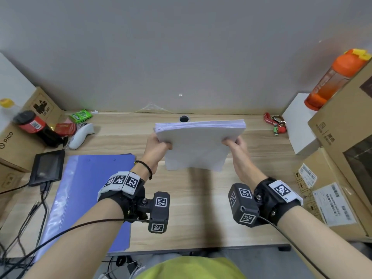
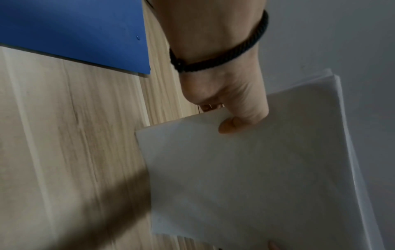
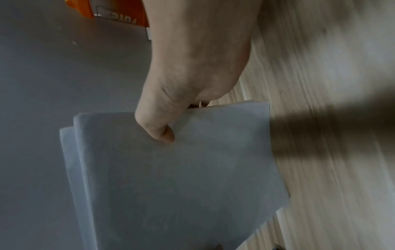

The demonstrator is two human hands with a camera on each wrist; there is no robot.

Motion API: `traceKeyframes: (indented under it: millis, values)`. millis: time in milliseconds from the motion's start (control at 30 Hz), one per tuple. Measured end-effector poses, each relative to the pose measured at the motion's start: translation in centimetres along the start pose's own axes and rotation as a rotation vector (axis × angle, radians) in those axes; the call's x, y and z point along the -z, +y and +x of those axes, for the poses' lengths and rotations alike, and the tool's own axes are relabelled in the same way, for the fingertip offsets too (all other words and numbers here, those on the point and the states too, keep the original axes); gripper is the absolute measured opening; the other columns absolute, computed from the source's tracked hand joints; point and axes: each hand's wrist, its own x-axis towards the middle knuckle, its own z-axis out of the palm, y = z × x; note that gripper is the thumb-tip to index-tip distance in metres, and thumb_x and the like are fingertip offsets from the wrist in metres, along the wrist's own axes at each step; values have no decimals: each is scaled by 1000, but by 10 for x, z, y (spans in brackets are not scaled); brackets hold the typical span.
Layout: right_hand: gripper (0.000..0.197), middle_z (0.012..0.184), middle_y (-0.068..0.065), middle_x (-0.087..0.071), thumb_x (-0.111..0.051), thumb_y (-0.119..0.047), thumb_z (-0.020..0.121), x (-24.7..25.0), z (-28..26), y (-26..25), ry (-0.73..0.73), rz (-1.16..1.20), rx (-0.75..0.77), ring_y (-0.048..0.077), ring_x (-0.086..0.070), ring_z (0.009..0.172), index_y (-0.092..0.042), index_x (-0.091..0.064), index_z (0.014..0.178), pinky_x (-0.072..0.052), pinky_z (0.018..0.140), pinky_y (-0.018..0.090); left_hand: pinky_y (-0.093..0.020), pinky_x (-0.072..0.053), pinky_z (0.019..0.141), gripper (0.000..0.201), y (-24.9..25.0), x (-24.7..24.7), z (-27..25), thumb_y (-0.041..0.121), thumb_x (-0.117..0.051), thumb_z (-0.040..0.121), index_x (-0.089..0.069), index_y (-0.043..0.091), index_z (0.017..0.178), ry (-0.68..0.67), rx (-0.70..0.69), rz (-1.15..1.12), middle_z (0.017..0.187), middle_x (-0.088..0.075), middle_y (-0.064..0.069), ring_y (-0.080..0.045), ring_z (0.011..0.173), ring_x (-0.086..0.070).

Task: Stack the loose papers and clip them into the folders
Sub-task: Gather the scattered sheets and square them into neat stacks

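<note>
A thick stack of white papers (image 1: 198, 144) stands almost upright over the middle of the wooden desk (image 1: 201, 208), its lower edge near the desktop. My left hand (image 1: 158, 144) grips its left side, thumb on the near face. My right hand (image 1: 234, 143) grips its right side the same way. The left wrist view shows the stack of papers (image 2: 256, 177) with my left hand's (image 2: 230, 118) thumb pressed on it. In the right wrist view my right hand (image 3: 166, 125) pinches the paper stack (image 3: 171, 186). A closed blue folder (image 1: 86, 194) lies flat at the left; the folder's corner (image 2: 85, 33) appears below my left wrist.
Cardboard boxes (image 1: 342, 158) crowd the right side, with an orange bottle (image 1: 334, 77) on top. At the left are a small black screen (image 1: 47, 170), a white controller (image 1: 80, 135), a red can (image 1: 32, 122) and cables. A red lanyard (image 1: 274, 121) lies at the back right.
</note>
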Motion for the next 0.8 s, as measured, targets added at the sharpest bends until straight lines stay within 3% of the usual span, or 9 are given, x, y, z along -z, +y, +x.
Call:
traceKeyframes:
  millis: [67, 200, 333, 400, 467, 500, 600, 667, 800]
  values:
    - [30, 92, -9, -62, -50, 0, 87, 3, 3, 4, 19, 12, -10, 1, -56, 81, -16, -57, 111, -42, 69, 14, -25, -43, 68, 42, -1, -3, 1, -21, -46, 71, -62, 15, 87, 12, 7, 25, 83, -61, 1, -12, 78, -53]
    - [25, 97, -8, -61, -42, -5, 91, 5, 3, 14, 0, -69, -93, 10, -49, 95, -18, -59, 104, -36, 76, 20, -24, -41, 67, 42, -6, -6, -3, -19, -44, 71, -59, 17, 88, 25, 45, 18, 82, -59, 2, -13, 78, -50]
    - [43, 128, -4, -53, -36, -8, 94, 0, 0, 13, 13, -115, -104, 10, -45, 114, -19, -51, 133, -30, 90, 21, -29, -39, 67, 30, 0, -10, -5, -3, -48, 58, -59, 16, 79, 32, 79, -5, 79, -58, 0, -17, 76, -48]
    - [49, 131, -7, -52, -34, -6, 94, 0, 2, 3, -15, -105, -86, 8, -47, 113, -22, -46, 138, -37, 82, 14, -27, -39, 64, 30, 12, -8, -2, 3, -46, 51, -58, 12, 76, 25, 89, -23, 78, -58, -1, -16, 73, -49]
    - [46, 122, -10, -56, -34, -4, 93, 2, 4, -9, -47, -97, -67, 2, -52, 101, -23, -51, 132, -41, 65, 3, -24, -40, 61, 32, 24, -6, 1, 2, -44, 50, -57, 9, 78, -3, 72, -42, 78, -57, -2, -15, 70, -50]
    - [42, 116, -10, -58, -34, -4, 92, 3, 4, -13, -45, -86, -56, 0, -53, 95, -23, -54, 123, -41, 62, 3, -24, -39, 60, 32, 28, -6, 3, 2, -44, 49, -56, 7, 79, -11, 61, -52, 78, -56, -3, -15, 68, -49]
    - [30, 96, -6, -61, -38, -1, 89, 8, 4, -10, 6, -37, -52, 11, -54, 91, -22, -60, 89, -40, 78, 19, -26, -34, 61, 32, 31, -5, 2, 3, -45, 50, -55, 6, 80, -12, 16, -42, 78, -50, -6, -17, 70, -44]
    - [30, 82, -8, -62, -38, 3, 87, 10, 1, 0, 31, -13, -74, 15, -52, 89, -19, -58, 78, -37, 82, 26, -21, -35, 57, 26, 23, -5, -2, 3, -46, 50, -54, 9, 74, -2, 2, -18, 72, -51, -2, -13, 65, -44]
    - [30, 77, -9, -60, -39, 5, 86, 5, -7, 6, 15, 18, -86, 2, -53, 70, -18, -57, 78, -39, 68, 16, -22, -40, 59, 29, 12, -2, -7, 3, -48, 52, -58, 16, 75, 8, -2, 7, 72, -57, 4, -9, 66, -50]
